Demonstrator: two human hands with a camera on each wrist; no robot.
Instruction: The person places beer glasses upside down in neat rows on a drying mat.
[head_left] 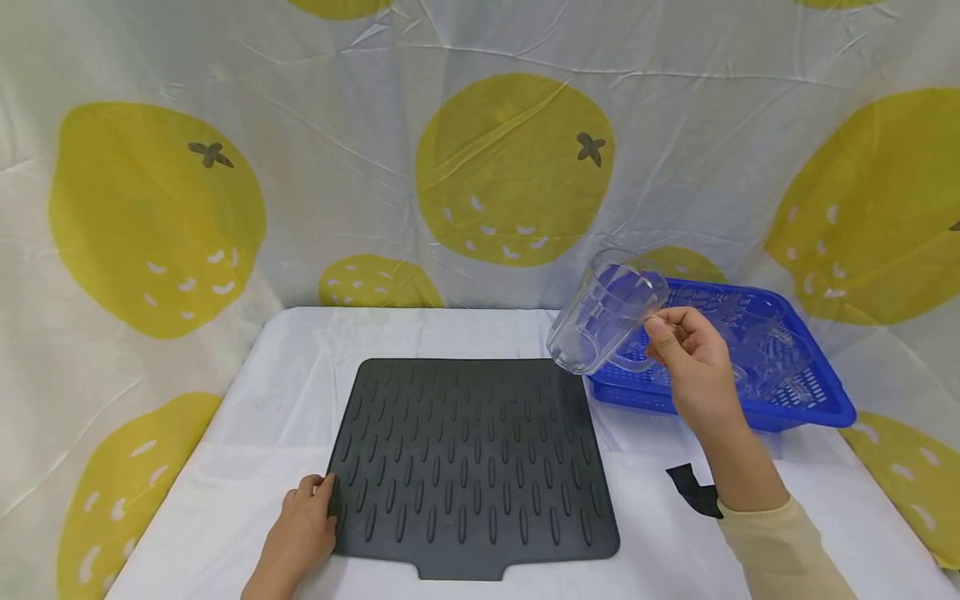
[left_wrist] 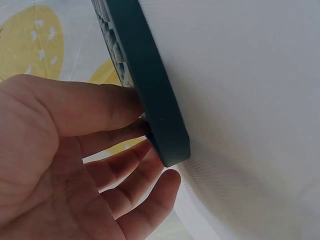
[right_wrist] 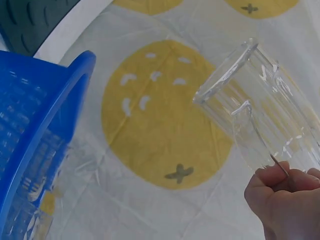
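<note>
One right hand [head_left: 693, 367] pinches a clear, seemingly unlabelled mug [head_left: 607, 312]; left hand [head_left: 303, 525], fingers relaxed, touches the mat [head_left: 472, 462].

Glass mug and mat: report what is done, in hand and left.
Done: the dark ribbed mat lies flat on the white table, nothing on it yet. In hand: the right hand holds a clear glass mug by its handle, tilted in the air between blue basket and mat; the left hand touches the mat's near left edge. Left: more clear glassware shows in the basket.
</note>
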